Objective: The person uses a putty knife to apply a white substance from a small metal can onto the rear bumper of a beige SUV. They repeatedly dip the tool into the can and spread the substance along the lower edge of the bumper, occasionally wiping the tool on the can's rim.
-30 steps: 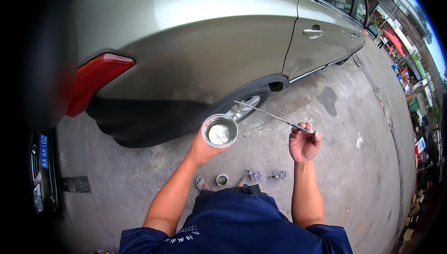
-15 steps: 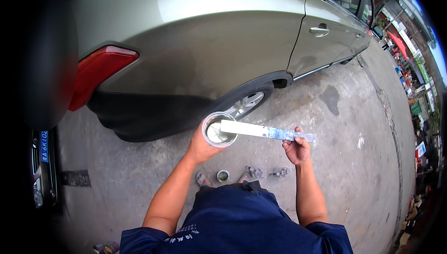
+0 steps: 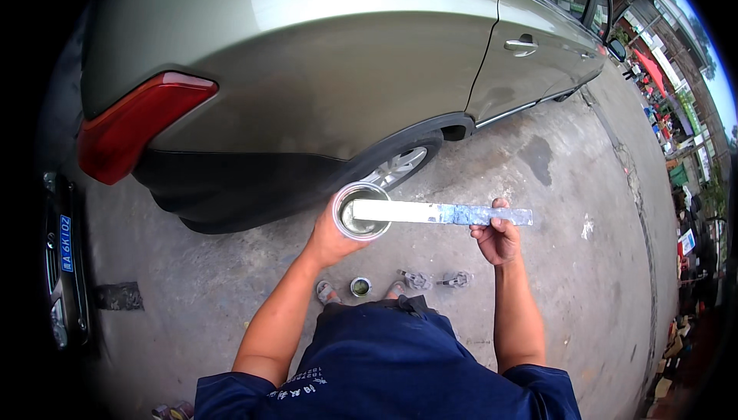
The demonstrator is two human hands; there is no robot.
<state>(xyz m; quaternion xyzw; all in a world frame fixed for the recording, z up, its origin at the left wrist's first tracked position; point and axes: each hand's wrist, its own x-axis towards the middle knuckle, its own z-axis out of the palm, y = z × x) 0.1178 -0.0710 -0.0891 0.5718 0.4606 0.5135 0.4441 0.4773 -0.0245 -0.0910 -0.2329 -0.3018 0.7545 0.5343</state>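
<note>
A single fisheye view sits on the person's head and looks steeply down past a blue-clad torso (image 3: 400, 358) to the concrete ground (image 3: 584, 281). Both forearms enter from the lower edge, so the left hand (image 3: 330, 239) and right hand (image 3: 498, 239) appear close and near centre. The car (image 3: 323, 74) fills the upper half (its straight lines bow toward the dark rim), near the camera.

Soft, even daylight is seen; glare lies on the car body (image 3: 307, 5) toward twelve o'clock; edges are bent and blackened.
</note>
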